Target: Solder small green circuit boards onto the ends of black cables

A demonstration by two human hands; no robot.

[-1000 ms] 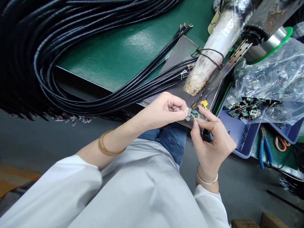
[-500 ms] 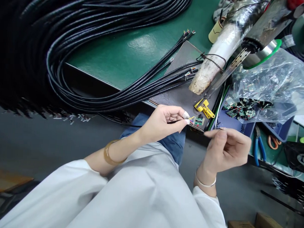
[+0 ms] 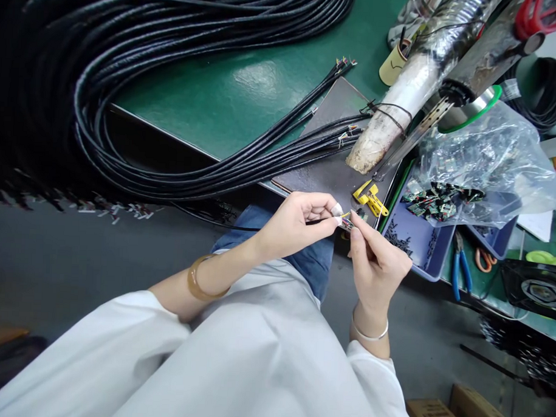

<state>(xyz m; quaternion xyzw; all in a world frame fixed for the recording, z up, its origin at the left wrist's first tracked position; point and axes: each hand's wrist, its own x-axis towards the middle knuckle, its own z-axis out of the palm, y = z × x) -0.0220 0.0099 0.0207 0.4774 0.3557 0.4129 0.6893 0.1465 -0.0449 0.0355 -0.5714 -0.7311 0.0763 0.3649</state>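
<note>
My left hand point(image 3: 300, 222) is closed in a pinch on the end of a black cable, and its thin coloured wires point(image 3: 346, 215) poke out past the white-covered fingertips. Right beside them, the thumb and forefinger of my right hand point(image 3: 377, 253) are pinched together at the wire tips. Whatever lies between those fingers is too small to make out. Just behind the fingertips, a small green circuit board point(image 3: 362, 216) is partly hidden by my right hand. A yellow clip point(image 3: 372, 198) lies beyond it on the dark board point(image 3: 322, 167).
Black cables point(image 3: 206, 185) loop across the green table point(image 3: 218, 103). A whitish duct pipe point(image 3: 385, 121) hangs over the board. Rightward are a purple tray point(image 3: 433, 265) of small black pieces, a plastic bag point(image 3: 490, 149) with circuit boards, blue-handled pliers point(image 3: 462, 273) and orange-handled scissors point(image 3: 485, 259).
My right hand has moved left from beside the tray to the wire tips, now covering part of the circuit board. My left hand keeps its pinch on the cable. The view has shifted slightly.
</note>
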